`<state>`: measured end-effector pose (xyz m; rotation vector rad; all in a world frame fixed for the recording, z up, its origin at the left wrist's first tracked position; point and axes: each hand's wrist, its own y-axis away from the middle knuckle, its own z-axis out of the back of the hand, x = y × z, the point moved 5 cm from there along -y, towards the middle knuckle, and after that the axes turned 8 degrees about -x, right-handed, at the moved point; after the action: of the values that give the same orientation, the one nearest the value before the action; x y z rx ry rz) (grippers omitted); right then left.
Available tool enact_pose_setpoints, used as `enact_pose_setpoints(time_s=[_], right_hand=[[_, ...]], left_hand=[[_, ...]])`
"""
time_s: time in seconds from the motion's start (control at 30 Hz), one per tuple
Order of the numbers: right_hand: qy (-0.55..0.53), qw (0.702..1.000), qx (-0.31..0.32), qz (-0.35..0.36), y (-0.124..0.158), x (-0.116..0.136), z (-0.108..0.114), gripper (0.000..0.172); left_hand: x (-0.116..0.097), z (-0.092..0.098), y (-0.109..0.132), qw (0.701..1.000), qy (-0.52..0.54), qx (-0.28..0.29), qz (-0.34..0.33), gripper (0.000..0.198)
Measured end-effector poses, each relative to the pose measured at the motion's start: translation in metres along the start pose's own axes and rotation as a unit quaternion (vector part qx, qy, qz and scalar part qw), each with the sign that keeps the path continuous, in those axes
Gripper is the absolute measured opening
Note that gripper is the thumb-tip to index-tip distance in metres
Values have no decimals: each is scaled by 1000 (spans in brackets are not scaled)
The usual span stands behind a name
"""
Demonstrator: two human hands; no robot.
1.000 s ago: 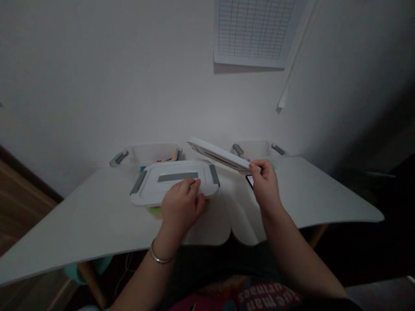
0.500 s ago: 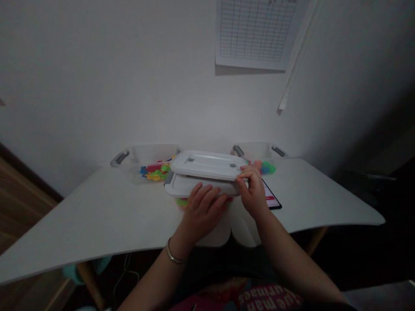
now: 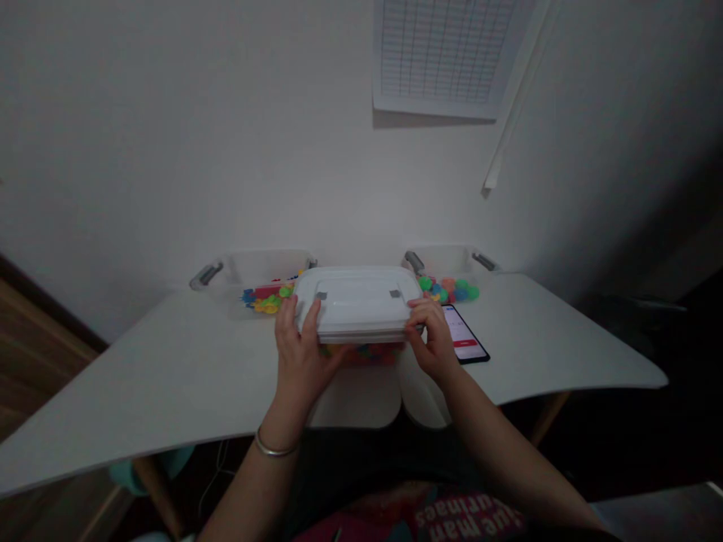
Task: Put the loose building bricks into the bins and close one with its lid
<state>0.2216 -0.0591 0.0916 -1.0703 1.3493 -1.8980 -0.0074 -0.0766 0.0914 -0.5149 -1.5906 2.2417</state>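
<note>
A white lid (image 3: pixel 357 302) with two small grey patches lies flat in front of me. It is stacked on a second white lid, of which only a thin edge shows along the front. Beneath them is a clear box (image 3: pixel 370 354) with colourful pieces inside. My left hand (image 3: pixel 302 346) grips the left front corner, fingers over the lid and thumb low by the box. At the right front corner, my right hand (image 3: pixel 432 335) pinches the lid's edge between fingers and thumb.
Behind on the left stands an open clear bin (image 3: pixel 265 263) with colourful toy pieces. Another clear bin (image 3: pixel 446 260) with round coloured pieces is at the back right. A lit phone (image 3: pixel 466 337) lies beside my right hand. The white table (image 3: pixel 186 369) has a notched front edge.
The upper lid has come down from a tilt to lie level on the lower one. My left hand has moved left, from the front edge to the left corner.
</note>
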Motion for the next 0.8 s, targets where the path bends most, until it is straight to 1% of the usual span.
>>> enact_pose_setpoints(time_s=[0.13,0.17,0.23,0.3,0.37,0.53,0.67,0.8], right_hand=[[86,995,-2,41,2,6,1,6],[114,992,9,58,3,10,-1,10],[161,982,52,87,6,16,-9,24],[194,972,92,96,9,20,-17,35],[220,966,109,81,11,21,-23,37],[267,956,121,28,6,20,-33,28],[298,941,157,-3,-3,18,-39,26],[315,928,199,-16,-13,8,-47,23]], left_hand=[[-4,-3,0,1000,-6,16,-2,73],[-5,-4,0,1000,-8,21,0,70],[-7,-5,-1,1000,-8,29,1,63],[-9,-8,-2,999,-8,34,-2,58],[-10,-11,-2,999,-10,41,-3,54],[-8,-24,-3,998,-8,60,0,47],[-4,-35,-5,997,0,72,5,44],[2,-46,-9,996,-5,92,11,41]])
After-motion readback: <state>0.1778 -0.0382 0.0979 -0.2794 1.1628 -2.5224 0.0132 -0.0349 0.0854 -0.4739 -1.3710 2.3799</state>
